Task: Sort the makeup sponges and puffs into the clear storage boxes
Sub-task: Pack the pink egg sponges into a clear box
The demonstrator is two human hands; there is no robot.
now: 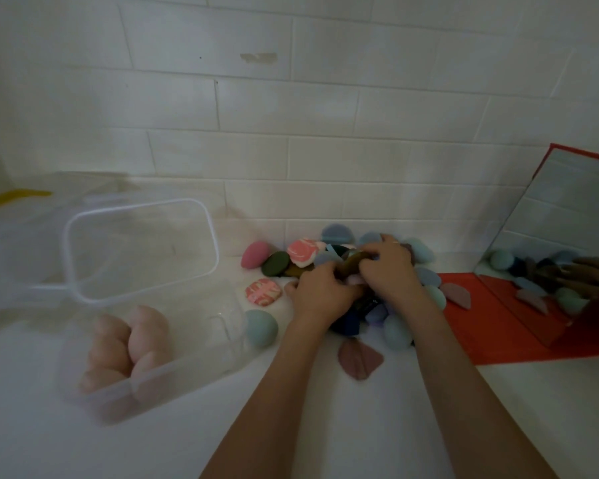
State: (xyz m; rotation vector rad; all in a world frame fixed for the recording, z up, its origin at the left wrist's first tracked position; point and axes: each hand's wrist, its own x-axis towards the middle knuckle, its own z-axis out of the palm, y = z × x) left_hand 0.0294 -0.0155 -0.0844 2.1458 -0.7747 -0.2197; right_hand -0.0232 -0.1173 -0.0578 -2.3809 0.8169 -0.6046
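A pile of makeup sponges and puffs [367,271] lies against the tiled wall: pink, teal, blue, dark green and pink-marbled pieces. Both my hands are in the pile. My left hand [322,292] and my right hand [388,267] have curled fingers round a dark olive puff [350,266] between them. A clear storage box [146,361] at the near left holds several pale pink sponges [125,344]. Behind it stands a second clear box [139,247] with nothing visible inside. A mauve wedge puff [360,361] lies alone in front of the pile.
A red case with an open mirror lid [547,264] stands at the right, its red base [491,326] under some sponges. A teal sponge [261,326] and a marbled pink puff [263,292] lie between box and pile. A white tiled wall [291,133] closes the back.
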